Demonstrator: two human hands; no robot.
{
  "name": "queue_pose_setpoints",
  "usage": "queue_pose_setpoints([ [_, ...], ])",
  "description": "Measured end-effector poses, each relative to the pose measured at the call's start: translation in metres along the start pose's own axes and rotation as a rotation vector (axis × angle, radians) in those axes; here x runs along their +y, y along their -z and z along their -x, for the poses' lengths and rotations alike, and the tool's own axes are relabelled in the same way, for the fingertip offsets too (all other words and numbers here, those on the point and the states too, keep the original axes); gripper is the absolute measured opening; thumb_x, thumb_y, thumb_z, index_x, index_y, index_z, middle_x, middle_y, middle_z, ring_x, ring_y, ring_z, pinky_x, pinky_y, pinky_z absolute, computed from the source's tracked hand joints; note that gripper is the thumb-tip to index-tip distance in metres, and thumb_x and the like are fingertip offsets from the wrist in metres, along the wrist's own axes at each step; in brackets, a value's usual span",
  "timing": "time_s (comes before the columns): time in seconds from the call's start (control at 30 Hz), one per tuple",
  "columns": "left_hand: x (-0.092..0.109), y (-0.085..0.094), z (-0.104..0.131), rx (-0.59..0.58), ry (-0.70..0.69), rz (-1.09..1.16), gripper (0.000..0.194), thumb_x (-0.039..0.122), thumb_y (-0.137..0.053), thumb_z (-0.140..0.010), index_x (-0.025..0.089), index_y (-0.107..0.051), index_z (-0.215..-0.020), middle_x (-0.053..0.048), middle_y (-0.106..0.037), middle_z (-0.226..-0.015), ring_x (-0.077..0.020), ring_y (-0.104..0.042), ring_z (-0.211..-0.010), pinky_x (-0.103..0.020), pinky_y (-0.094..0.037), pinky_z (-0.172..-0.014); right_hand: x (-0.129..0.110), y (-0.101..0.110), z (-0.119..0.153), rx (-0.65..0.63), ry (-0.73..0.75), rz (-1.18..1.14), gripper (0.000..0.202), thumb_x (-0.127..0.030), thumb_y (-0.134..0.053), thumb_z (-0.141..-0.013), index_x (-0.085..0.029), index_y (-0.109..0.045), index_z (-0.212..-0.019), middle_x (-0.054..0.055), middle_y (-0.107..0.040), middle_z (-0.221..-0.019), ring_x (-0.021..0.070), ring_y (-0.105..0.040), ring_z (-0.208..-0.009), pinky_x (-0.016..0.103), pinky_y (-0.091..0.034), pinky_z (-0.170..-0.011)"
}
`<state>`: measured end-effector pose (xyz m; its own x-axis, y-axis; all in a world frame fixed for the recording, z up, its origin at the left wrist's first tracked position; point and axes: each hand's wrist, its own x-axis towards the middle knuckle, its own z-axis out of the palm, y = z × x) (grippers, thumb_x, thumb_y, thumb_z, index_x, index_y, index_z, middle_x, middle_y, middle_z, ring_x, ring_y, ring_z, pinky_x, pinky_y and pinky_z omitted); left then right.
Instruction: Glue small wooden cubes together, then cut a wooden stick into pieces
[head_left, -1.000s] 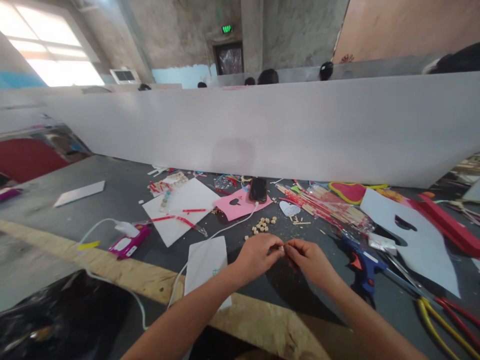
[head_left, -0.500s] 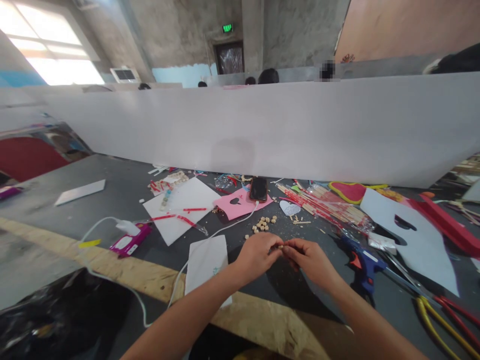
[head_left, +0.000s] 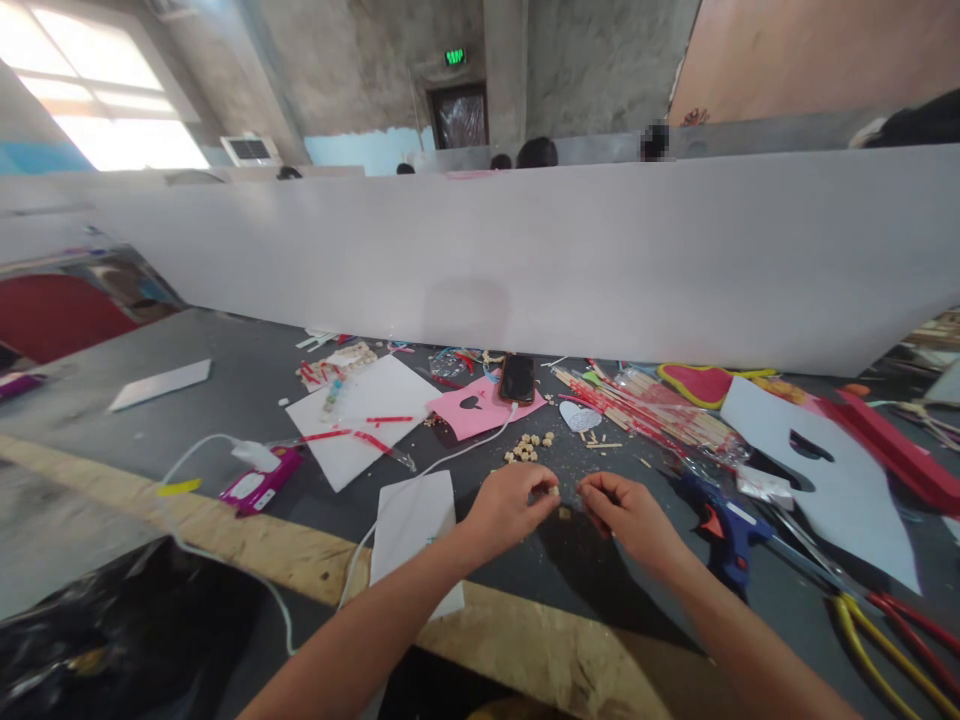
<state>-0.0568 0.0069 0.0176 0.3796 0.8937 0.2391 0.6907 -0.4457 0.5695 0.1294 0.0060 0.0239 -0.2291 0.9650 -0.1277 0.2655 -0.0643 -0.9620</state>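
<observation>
My left hand (head_left: 504, 510) pinches a small pale wooden piece (head_left: 554, 490) between thumb and fingertips, above the dark tabletop. Another small tan piece (head_left: 564, 513) shows just below the gap between my hands. My right hand (head_left: 626, 515) is apart from the left, its thumb and fingers pressed together. Whether anything is between those fingertips cannot be made out. Just beyond my hands lies a pile of small pale wooden pieces (head_left: 531, 446), with short cut sticks (head_left: 600, 442) to its right.
A blue glue gun (head_left: 735, 535) and yellow-and-red-handled scissors (head_left: 862, 620) lie at right. Beyond are bundled sticks (head_left: 660, 405), a phone (head_left: 517, 379) on pink sheet (head_left: 457, 408), and white paper (head_left: 352, 410). A white cable (head_left: 442, 460) crosses the table. A white partition (head_left: 600, 260) stands behind.
My hands have drawn apart from where their fingertips met. A small wooden piece now shows in my left fingertips, and another tan piece has come into view below.
</observation>
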Motion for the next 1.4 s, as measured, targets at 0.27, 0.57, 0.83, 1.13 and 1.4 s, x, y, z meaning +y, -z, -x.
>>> queue_pose_setpoints([
  [0.27, -0.024, -0.007, -0.001, 0.005, -0.031, -0.061, 0.044, 0.001, -0.045, -0.066, 0.018, -0.059, -0.104, -0.007, -0.060, -0.111, -0.0216, -0.050, -0.106, -0.037, -0.038, -0.093, -0.002, 0.008, 0.004, -0.080, -0.092, -0.317, 0.027, -0.045, -0.063, -0.073, -0.019, -0.055, -0.074, -0.003, -0.051, -0.064, 0.0070, -0.043, -0.050, 0.021, -0.033, -0.047],
  [0.57, 0.011, -0.003, -0.003, -0.287, 0.085, 0.649, 0.033, 0.017, -0.057, -0.069, 0.013, -0.059, -0.102, -0.004, -0.065, -0.088, -0.0132, -0.057, -0.070, -0.023, -0.044, -0.065, -0.010, -0.001, 0.007, -0.210, -0.093, -0.529, 0.022, -0.037, -0.067, -0.073, -0.017, -0.058, -0.074, -0.003, -0.051, -0.065, 0.0057, -0.042, -0.052, 0.020, -0.033, -0.048],
  [0.83, 0.012, -0.012, -0.001, -0.332, 0.213, 0.881, 0.023, 0.011, -0.057, -0.065, 0.013, -0.060, -0.087, -0.001, -0.062, -0.077, -0.0112, -0.053, -0.064, -0.023, -0.044, -0.061, -0.017, 0.003, 0.014, -0.207, -0.095, -0.594, 0.018, -0.034, -0.067, -0.073, -0.018, -0.060, -0.074, -0.002, -0.051, -0.065, 0.0050, -0.042, -0.052, 0.020, -0.032, -0.048],
  [1.13, 0.016, -0.018, 0.000, -0.176, 0.322, 0.983, 0.031, 0.014, -0.057, -0.068, 0.013, -0.052, -0.098, -0.007, -0.064, -0.088, -0.0149, -0.062, -0.070, -0.027, -0.049, -0.063, -0.008, 0.013, 0.012, -0.067, -0.100, -0.514, 0.018, -0.034, -0.069, -0.070, -0.020, -0.061, -0.077, -0.002, -0.057, -0.069, 0.0067, -0.046, -0.055, 0.021, -0.035, -0.052],
  [1.4, 0.024, -0.013, 0.007, 0.032, 0.058, 0.354, 0.049, 0.010, -0.047, -0.078, 0.020, -0.040, -0.126, -0.007, -0.065, -0.111, -0.0182, -0.058, -0.104, -0.034, -0.042, -0.093, 0.010, -0.001, 0.012, -0.073, -0.114, -0.336, 0.027, -0.042, -0.068, -0.068, -0.017, -0.065, -0.079, -0.003, -0.055, -0.061, 0.0091, -0.045, -0.054, 0.023, -0.034, -0.051],
])
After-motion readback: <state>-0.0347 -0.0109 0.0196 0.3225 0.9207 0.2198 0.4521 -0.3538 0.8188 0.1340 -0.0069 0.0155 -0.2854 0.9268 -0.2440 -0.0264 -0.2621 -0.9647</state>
